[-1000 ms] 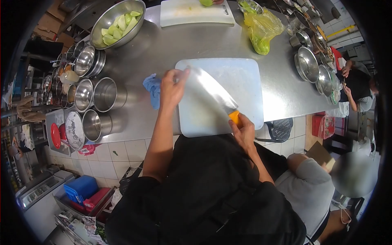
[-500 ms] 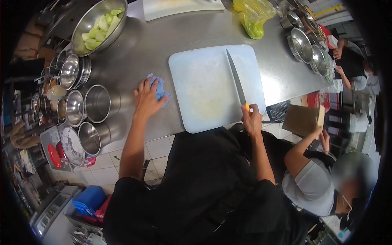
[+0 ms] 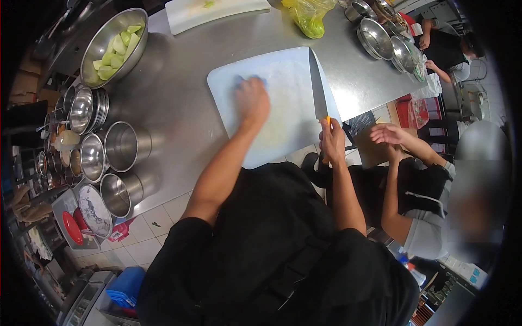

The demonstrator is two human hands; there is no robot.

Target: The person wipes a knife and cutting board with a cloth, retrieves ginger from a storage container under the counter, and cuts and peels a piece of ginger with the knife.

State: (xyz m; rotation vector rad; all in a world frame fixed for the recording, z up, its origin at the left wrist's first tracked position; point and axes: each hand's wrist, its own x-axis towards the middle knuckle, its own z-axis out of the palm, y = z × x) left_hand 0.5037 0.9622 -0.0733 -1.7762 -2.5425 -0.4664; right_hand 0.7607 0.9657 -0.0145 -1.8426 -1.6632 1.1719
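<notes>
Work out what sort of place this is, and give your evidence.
Probably a commercial kitchen, judging by the long steel worktop, the stacked metal bowls and the large kitchen knife.

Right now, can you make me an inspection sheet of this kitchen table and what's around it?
Surface: shiny metal table.
Job's things: cutting board, faintly stained; knife, blade pointing toward the table's far side; blue cloth, mostly hidden.
Clutter: metal pots, stacked bowls, yellow bag, bowl of green pieces.
Left fingers: blurred, on the cloth.
Right fingers: around the knife's handle.
Cables: nothing seen.
Surroundings: person nearby, another farther; tiled floor.
</notes>
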